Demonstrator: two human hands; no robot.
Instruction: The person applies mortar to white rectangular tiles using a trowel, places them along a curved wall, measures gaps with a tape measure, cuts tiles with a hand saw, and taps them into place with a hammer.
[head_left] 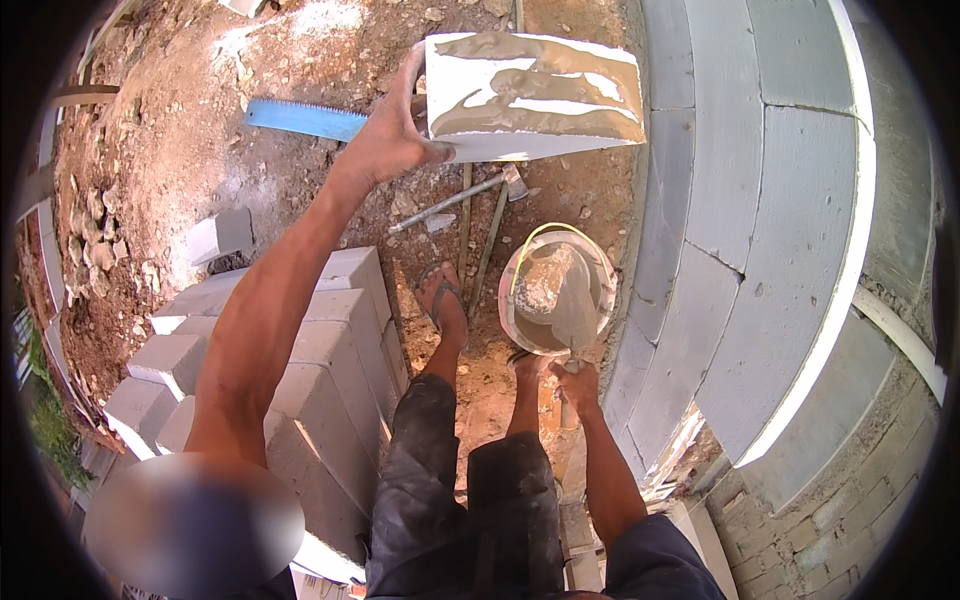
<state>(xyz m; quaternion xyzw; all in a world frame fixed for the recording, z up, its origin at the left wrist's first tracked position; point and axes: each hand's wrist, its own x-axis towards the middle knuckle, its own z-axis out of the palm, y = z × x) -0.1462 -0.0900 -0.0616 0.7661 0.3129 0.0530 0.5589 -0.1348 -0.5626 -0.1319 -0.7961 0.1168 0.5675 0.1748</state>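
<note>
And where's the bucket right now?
In the head view, the bucket is just right of centre, left of the grey block wall and just beyond the right hand.

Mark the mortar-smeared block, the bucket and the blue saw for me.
Mortar-smeared block point(533, 96): head view, middle of its smeared face.
Bucket point(506, 302): head view, left side of its rim.
Blue saw point(305, 117): head view, middle of its visible toothed blade.

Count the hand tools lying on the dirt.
2: a blue saw, left of the left hand, and a hatchet-like tool, below the held block in the picture, above the bucket. Others may be hidden behind the stacked blocks.
</note>
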